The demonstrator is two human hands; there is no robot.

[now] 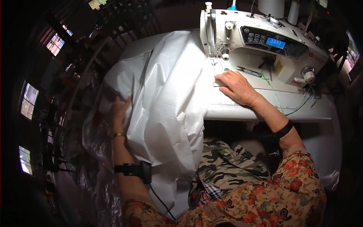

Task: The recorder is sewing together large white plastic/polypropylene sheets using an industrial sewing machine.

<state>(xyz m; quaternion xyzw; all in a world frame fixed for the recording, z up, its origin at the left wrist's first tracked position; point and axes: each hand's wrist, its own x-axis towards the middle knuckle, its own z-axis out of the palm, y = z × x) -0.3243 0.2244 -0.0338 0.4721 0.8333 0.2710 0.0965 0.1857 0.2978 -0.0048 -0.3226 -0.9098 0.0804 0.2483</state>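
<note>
A large white woven plastic sheet (166,87) lies bunched over the left of the sewing table and hangs down toward my lap. My left hand (120,112) is at its left side, thumb and fingers apart, resting against the folds. On the machine bed, my right hand (236,87) lies with fingers stretched left and thumb apart, fingertips at the sheet's right edge near the presser foot (214,62). The white sewing machine (242,22) stands above it, its control panel (276,42) lit. Whether the needle is in the sheet cannot be made out.
Thread snips (248,72) lie on the bed beside green thread (280,102). A ruler strip (242,107) runs along the table's front. Thread cones (293,13) stand behind the machine. Clear plastic film (102,181) hangs at the lower left. A cable (160,200) trails from my left wristband.
</note>
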